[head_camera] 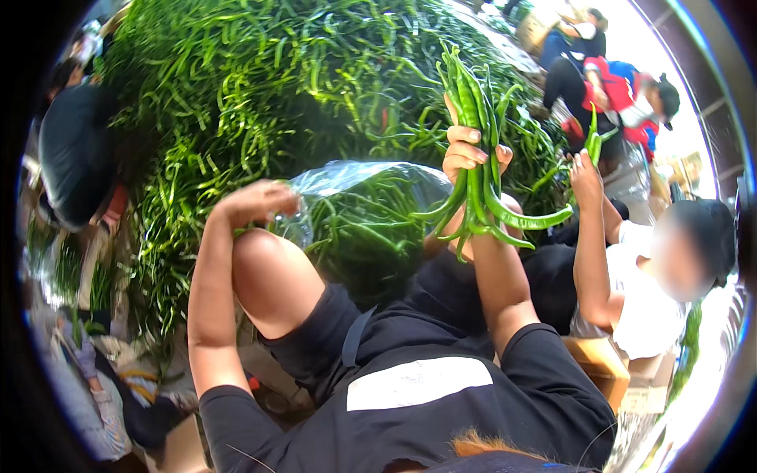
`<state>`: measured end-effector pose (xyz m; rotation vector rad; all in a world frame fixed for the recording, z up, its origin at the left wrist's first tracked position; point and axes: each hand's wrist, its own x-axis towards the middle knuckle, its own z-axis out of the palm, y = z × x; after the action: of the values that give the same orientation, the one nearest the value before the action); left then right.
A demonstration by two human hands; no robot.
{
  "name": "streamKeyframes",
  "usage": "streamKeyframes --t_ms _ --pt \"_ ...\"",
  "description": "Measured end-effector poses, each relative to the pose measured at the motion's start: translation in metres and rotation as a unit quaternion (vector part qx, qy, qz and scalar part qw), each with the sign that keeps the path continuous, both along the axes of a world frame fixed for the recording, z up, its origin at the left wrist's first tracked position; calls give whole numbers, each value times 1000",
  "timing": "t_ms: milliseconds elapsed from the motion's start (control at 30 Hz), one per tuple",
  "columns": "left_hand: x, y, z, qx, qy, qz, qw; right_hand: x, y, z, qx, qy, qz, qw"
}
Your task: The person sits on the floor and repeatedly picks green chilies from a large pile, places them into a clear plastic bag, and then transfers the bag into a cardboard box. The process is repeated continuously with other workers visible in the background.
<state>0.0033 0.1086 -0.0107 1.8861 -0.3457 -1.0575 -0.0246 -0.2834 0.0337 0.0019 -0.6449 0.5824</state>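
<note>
My right hand (467, 155) is raised and closed around a bunch of long green chili peppers (473, 112). Their slender ends stick up above the fist, and thicker curved ones fan out below it. On the other side, my left hand (260, 198) is bent at the wrist above my bare knee, beside the rim of a clear plastic bag (349, 177). Motion blurs its fingers, so whether they grip the bag or a pepper cannot be told. Inside the bag, between my legs, lie many green chili peppers (372, 224).
A large heap of green chili peppers (266, 77) spreads out before me. Close on my right, a person in a white top (627, 295) holds up a few peppers (593, 139). Cardboard boxes (597, 360) stand beside us. Other people (627, 88) sit around the heap.
</note>
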Motion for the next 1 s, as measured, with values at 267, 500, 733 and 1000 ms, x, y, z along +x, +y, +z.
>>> streamKeyframes --t_ms 267,500,733,1000 --pt "-7 -79 6 -99 -127 -139 977 -45 -34 5 60 29 -136 988" --pt "-102 -187 42 -372 174 -34 911 -54 -29 5 9 18 -231 973" --pt "-119 -214 28 -340 78 -11 937 -68 -50 -14 -27 8 -279 960" --pt "-97 -226 43 -287 -228 92 926 -69 -35 -43 -211 57 -314 924"
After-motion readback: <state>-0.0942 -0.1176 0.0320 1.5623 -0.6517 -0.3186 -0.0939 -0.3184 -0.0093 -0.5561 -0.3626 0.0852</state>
